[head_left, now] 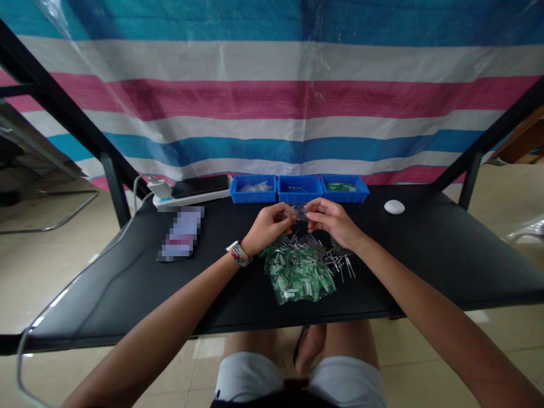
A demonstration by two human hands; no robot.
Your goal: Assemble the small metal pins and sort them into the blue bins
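Between my two hands is a small clear plastic bag (300,212), held up just in front of the middle blue bin. My left hand (272,224), with a woven band at the wrist, pinches the bag's left side. At its right side, the fingers of my right hand (331,220) are closed on it too. What the bag contains is too small to make out. Below my hands lies a pile of green plastic packets (301,275) with pale pieces inside. Loose thin metal pins (340,263) are scattered behind and to the right of the packets.
Three blue bins stand in a row: the left bin (254,198) holds clear bags, the middle bin (300,198) metal pieces, the right bin (346,197) green packets. A power strip (195,198), a phone (182,233) and a white mouse (394,207) lie on the black table (425,255).
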